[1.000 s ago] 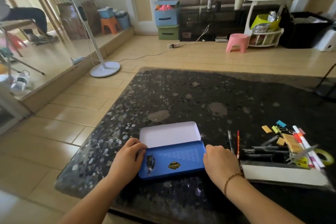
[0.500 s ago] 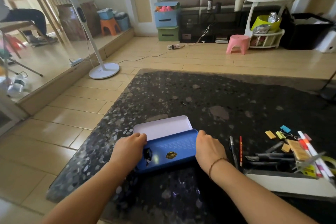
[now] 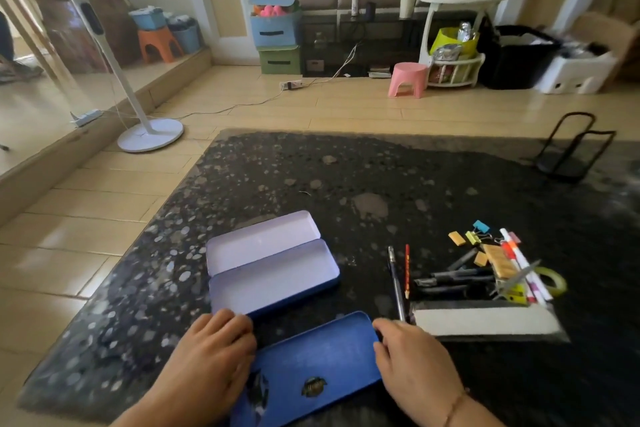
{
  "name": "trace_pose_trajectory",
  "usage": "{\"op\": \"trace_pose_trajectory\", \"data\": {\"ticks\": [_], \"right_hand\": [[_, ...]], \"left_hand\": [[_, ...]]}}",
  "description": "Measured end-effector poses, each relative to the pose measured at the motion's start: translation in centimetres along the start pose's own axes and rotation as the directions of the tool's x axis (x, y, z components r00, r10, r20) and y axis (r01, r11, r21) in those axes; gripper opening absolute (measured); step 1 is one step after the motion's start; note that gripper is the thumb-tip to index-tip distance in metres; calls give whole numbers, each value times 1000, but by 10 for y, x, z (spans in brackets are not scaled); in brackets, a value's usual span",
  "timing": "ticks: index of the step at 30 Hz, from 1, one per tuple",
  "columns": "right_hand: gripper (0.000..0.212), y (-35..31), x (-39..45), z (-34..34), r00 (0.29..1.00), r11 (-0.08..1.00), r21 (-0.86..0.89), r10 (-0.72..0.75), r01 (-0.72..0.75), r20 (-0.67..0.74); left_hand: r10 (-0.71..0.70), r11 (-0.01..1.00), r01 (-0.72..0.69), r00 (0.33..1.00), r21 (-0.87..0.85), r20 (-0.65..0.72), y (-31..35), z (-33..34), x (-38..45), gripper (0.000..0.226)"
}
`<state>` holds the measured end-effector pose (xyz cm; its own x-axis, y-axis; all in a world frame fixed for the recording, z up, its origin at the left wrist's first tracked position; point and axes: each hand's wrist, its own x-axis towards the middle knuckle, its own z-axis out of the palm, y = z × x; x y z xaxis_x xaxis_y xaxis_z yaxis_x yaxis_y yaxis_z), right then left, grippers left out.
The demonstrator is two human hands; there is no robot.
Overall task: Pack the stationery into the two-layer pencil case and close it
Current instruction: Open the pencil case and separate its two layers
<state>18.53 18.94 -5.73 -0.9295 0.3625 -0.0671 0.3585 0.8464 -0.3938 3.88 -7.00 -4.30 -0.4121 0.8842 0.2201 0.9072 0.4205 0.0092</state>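
Observation:
The pencil case (image 3: 273, 274) lies open in the middle of the dark table, its pale lid (image 3: 259, 239) folded back and its pale bottom layer bare. The blue inner tray (image 3: 311, 360), with a sticker on it, is out of the case and nearer to me. My left hand (image 3: 214, 354) grips its left end and my right hand (image 3: 412, 360) grips its right end. To the right lie a black pen (image 3: 396, 284), a red pencil (image 3: 407, 270), coloured binder clips (image 3: 474, 236), markers (image 3: 519, 263), scissors (image 3: 516, 281) and a tape roll (image 3: 556, 282).
A long white flat strip (image 3: 485, 321) lies in front of the stationery pile. A black wire rack (image 3: 571, 149) stands at the table's far right. The table's left edge (image 3: 145, 246) drops to tiled floor, where a fan stand (image 3: 150, 139) is.
The blue tray has come out of the case and moved toward me in both hands. The case's pale bottom layer is now uncovered.

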Motion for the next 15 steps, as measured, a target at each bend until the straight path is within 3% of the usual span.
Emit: {"op": "trace_pose_trajectory", "data": {"ticks": [3, 7, 9, 13, 15], "right_hand": [[30, 9, -4, -3, 998, 997, -59, -46, 43, -49], [4, 33, 1, -33, 942, 998, -44, -63, 52, -330], [8, 54, 12, -50, 921, 999, -29, -36, 27, -388], [15, 97, 37, -75, 945, 992, -126, -31, -11, -326], [18, 121, 46, -88, 949, 975, -178, 72, -132, -308]], "left_hand": [[-69, 998, 69, 998, 6, -12, 4, 6, 7, 16], [-318, 948, 318, 948, 2, 10, 4, 14, 19, 43], [-401, 914, 401, 916, -64, 21, 4, 22, 25, 44], [-388, 911, 373, 920, -174, -59, 3, 37, 35, 37], [-392, 905, 370, 917, -211, -72, 2, 41, 41, 37]]}}
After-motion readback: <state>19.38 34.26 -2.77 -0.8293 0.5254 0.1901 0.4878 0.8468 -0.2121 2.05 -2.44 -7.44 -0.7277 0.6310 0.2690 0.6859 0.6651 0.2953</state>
